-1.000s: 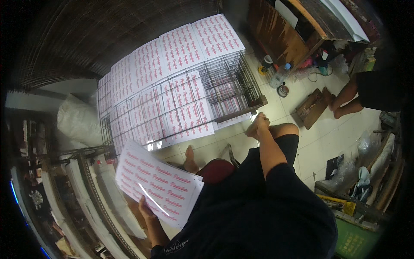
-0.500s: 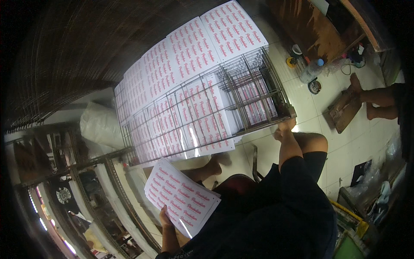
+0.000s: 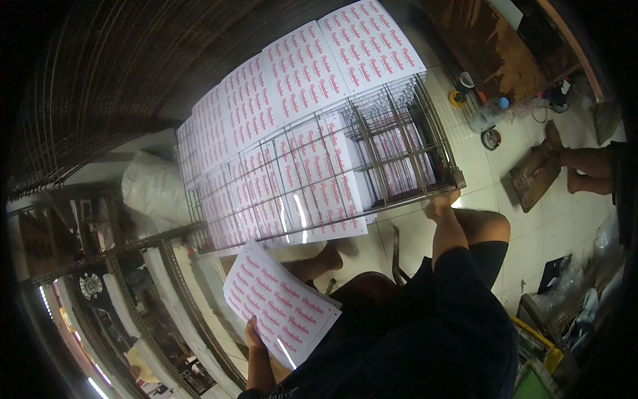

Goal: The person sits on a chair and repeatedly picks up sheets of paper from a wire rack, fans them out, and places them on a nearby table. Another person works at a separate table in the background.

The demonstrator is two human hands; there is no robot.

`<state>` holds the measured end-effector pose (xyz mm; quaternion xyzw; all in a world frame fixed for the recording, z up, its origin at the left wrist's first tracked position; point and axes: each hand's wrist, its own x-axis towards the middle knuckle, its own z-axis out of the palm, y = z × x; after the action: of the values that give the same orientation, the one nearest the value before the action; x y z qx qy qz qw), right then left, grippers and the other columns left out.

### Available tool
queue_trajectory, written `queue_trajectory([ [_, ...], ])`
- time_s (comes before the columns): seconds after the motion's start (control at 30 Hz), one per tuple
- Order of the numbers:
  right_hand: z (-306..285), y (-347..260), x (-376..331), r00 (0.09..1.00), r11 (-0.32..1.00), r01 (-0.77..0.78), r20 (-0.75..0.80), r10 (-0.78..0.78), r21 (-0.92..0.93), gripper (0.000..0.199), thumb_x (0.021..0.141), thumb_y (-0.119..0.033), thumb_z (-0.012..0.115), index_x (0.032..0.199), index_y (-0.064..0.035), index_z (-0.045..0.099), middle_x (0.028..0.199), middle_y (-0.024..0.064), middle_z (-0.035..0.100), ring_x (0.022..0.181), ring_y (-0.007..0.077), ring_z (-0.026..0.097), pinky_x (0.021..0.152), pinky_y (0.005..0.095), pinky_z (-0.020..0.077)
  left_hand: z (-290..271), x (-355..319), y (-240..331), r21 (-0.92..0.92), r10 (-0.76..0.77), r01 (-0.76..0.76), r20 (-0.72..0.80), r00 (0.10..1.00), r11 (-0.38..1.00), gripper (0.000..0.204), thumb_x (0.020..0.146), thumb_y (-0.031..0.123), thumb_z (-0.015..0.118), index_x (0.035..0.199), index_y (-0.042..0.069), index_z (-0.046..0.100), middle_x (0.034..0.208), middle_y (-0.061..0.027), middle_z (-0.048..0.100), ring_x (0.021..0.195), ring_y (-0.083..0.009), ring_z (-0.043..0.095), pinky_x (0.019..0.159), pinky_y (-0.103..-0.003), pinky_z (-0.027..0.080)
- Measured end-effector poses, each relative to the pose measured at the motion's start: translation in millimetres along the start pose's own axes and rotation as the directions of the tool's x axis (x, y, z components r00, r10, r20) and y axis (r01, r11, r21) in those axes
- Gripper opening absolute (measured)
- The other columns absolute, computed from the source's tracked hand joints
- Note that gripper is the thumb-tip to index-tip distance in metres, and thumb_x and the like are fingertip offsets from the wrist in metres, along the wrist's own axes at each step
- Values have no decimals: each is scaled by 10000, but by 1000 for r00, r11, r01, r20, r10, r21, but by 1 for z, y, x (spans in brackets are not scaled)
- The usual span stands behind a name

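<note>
I had the left hand (image 3: 253, 334) closed on a stack of white sheets (image 3: 282, 302) with rows of red print. It pinched them by the side near the person's body. The stack hung in front of the lap, a bit to the left, and its far corner was near the wire rack (image 3: 413, 197). I could not tell if they touched.

The right hand (image 3: 442, 202) was up at the rack's near right corner. One second before, I saw it just below that corner, so it had come closer. The bar hid part of its fingers, and I could not tell if they were wrapped around it.

The left hand had kept the same sheets all along. My view had turned, so the rack, the plastic bottle (image 3: 488, 115) and the wooden block (image 3: 533, 175) were farther right. More white printed sheets (image 3: 302, 73) lay on the rack, as before.
</note>
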<state>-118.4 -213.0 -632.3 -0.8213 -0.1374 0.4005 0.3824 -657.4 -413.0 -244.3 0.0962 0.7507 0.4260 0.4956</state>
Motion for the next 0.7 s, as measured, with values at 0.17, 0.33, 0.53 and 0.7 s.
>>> queue_trajectory([
  [0.17, 10, 15, -8, 968, 973, 189, -191, -162, 131, 533, 716, 11, 607, 1195, -143, 433, 1107, 17, 486, 880, 185, 505, 536, 325, 463, -9, 10, -7, -118, -24, 33, 78, 997, 992, 606, 797, 347, 546, 1255, -29, 420, 1122, -186, 547, 1006, -335, 547, 865, -442, 453],
  [0.33, -6, -46, -74, 982, 932, -152, -60, 181, 329, 528, 703, 45, 577, 1176, -143, 435, 1053, 37, 513, 853, 182, 526, 598, 339, 468, -7, 12, -8, -194, 38, -17, 108, 993, 981, 573, 802, 272, 564, 1275, -11, 407, 1165, -148, 537, 1058, -294, 521, 909, -421, 420],
  [0.53, -82, -177, -194, 969, 840, -246, 155, 194, 483, 465, 702, 44, 572, 1127, -119, 474, 958, 69, 561, 833, 170, 567, 679, 334, 485, -4, 8, -17, -189, 66, -34, 167, 984, 981, 538, 810, 237, 590, 1256, -20, 436, 1170, -116, 550, 1067, -255, 525, 928, -394, 405],
  [0.7, -123, -290, -290, 928, 779, 52, 258, -270, 625, 426, 726, 48, 566, 1131, -57, 487, 976, 90, 573, 869, 198, 584, 720, 345, 499, -4, 14, -27, -312, 67, -13, 162, 985, 950, 476, 801, 178, 623, 1201, -38, 481, 1088, -154, 577, 983, -232, 578, 832, -365, 488],
])
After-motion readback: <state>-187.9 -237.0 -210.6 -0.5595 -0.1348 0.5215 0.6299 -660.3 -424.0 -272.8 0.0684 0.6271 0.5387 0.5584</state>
